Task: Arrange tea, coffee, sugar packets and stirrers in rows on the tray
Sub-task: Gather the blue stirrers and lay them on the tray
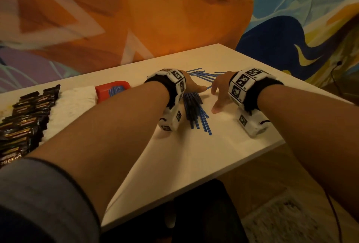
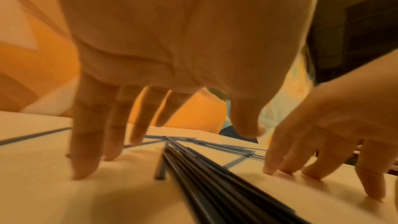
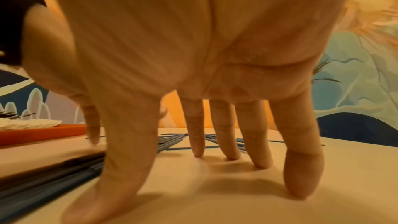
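Stirrers (image 1: 193, 108) lie in a dark-blue bundle on the white table (image 1: 223, 141), between the two hands, their long axis running from the person's near side away toward the far edge. More stirrers (image 1: 202, 74) are scattered crosswise just beyond the fingertips. The left hand (image 1: 191, 85) stands over the bundle's far end, fingers straight and spread, tips on the table to the bundle's left — holding nothing. The right hand (image 1: 220, 91) is planted just to the bundle's right, fingers also straight and splayed, empty. Both hands flank the bundle, so closing inward would, I judge, square it up; the left is nearer. The red tray (image 1: 112, 91) sits well to the left, with some stirrers, white packets (image 1: 77, 97) and dark packets (image 1: 29, 110) laid on it.
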Available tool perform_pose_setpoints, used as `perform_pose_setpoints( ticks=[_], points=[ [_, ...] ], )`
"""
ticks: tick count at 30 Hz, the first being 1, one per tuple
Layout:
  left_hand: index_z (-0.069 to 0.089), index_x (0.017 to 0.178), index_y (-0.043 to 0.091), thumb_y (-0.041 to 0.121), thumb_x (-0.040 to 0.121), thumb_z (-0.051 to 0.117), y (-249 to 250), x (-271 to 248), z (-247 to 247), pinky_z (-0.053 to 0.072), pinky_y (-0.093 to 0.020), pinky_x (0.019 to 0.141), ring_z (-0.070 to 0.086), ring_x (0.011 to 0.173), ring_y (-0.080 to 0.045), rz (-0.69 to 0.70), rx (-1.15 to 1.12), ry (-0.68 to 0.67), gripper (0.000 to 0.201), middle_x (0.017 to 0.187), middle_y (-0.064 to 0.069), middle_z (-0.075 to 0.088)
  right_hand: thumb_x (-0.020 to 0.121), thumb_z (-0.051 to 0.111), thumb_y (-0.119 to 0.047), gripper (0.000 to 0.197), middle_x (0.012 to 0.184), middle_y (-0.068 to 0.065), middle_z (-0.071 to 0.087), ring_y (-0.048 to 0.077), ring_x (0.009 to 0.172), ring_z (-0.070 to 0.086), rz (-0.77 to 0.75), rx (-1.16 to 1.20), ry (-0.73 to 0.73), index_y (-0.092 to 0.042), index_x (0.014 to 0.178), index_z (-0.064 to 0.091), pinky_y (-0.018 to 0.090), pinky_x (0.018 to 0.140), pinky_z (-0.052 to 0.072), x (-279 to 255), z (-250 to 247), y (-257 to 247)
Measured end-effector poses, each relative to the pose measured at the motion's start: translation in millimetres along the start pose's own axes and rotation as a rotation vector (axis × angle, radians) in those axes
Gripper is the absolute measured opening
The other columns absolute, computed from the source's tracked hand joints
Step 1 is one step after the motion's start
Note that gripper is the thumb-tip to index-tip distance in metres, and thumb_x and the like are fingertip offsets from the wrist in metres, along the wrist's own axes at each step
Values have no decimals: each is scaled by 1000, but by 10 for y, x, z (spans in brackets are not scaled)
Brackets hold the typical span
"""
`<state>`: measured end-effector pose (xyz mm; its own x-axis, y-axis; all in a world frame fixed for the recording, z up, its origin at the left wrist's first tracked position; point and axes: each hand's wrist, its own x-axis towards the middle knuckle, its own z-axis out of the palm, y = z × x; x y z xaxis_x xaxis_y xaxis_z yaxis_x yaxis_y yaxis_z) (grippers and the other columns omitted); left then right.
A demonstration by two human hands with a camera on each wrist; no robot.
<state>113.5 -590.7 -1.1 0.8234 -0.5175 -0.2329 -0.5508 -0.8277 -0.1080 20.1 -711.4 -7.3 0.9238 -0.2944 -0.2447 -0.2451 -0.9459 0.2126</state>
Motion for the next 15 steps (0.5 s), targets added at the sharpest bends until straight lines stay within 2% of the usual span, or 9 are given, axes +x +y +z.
perform_pose_setpoints(
  ticks=[3, 5, 6, 7, 9, 10, 13, 15],
  points=[
    [55, 104, 12, 83, 78, 49, 169, 77, 80, 49, -35, 86, 57, 91, -23, 15, 117, -62, 76, 82, -4, 55, 55, 75, -77, 87, 121, 2, 63, 27, 110, 58, -5, 22, -4, -22, 122, 63, 47, 96, 50, 49, 20, 6],
    [57, 110, 12, 73, 87, 53, 241, 86, 62, 48, -36, 87, 54, 93, -22, 66, 222, -86, 65, 89, -2, 57, 52, 75, -79, 89, 118, 2, 65, 28, 107, 60, -10, 33, 1, -22, 120, 65, 48, 95, 51, 68, 26, 7],
    [60, 119, 14, 67, 89, 57, 249, 121, 48, 50, -38, 90, 55, 91, -21, 90, 258, -85, 61, 95, -1, 59, 50, 74, -81, 91, 116, 2, 65, 28, 106, 61, -14, 32, 5, -22, 118, 65, 47, 95, 51, 77, 31, 11],
    [61, 125, 16, 63, 89, 61, 244, 137, 41, 51, -38, 90, 56, 85, -19, 131, 327, -80, 59, 96, 2, 61, 47, 74, -82, 92, 114, 2, 66, 28, 104, 62, -18, 31, 9, -23, 118, 66, 47, 94, 51, 86, 36, 15],
    [62, 129, 17, 56, 92, 63, 205, 105, 7, 52, -31, 75, 55, 71, -12, 200, 478, -51, 54, 86, 6, 61, 46, 73, -83, 94, 113, 2, 67, 29, 103, 63, -23, 27, 11, -22, 118, 66, 47, 94, 52, 105, 44, 21],
    [62, 130, 16, 52, 95, 60, 176, 74, -9, 52, -28, 71, 59, 74, -14, 236, 559, -14, 49, 90, 5, 63, 46, 73, -83, 95, 114, 2, 66, 29, 103, 63, -26, 27, 14, -22, 119, 65, 46, 94, 52, 111, 52, 21],
    [62, 127, 19, 44, 101, 51, 112, -26, -20, 55, -32, 80, 63, 93, -26, 365, 872, 49, 38, 115, -2, 65, 47, 72, -84, 97, 115, 3, 66, 29, 103, 63, -28, 33, 14, -21, 120, 64, 47, 94, 52, 125, 62, 22],
    [63, 126, 20, 41, 100, 53, 108, -48, -20, 53, -32, 79, 62, 95, -26, 368, 972, 38, 34, 119, -2, 65, 49, 73, -83, 95, 117, 3, 65, 28, 104, 62, -25, 34, 8, -21, 120, 64, 47, 94, 51, 113, 61, 23]
  ],
)
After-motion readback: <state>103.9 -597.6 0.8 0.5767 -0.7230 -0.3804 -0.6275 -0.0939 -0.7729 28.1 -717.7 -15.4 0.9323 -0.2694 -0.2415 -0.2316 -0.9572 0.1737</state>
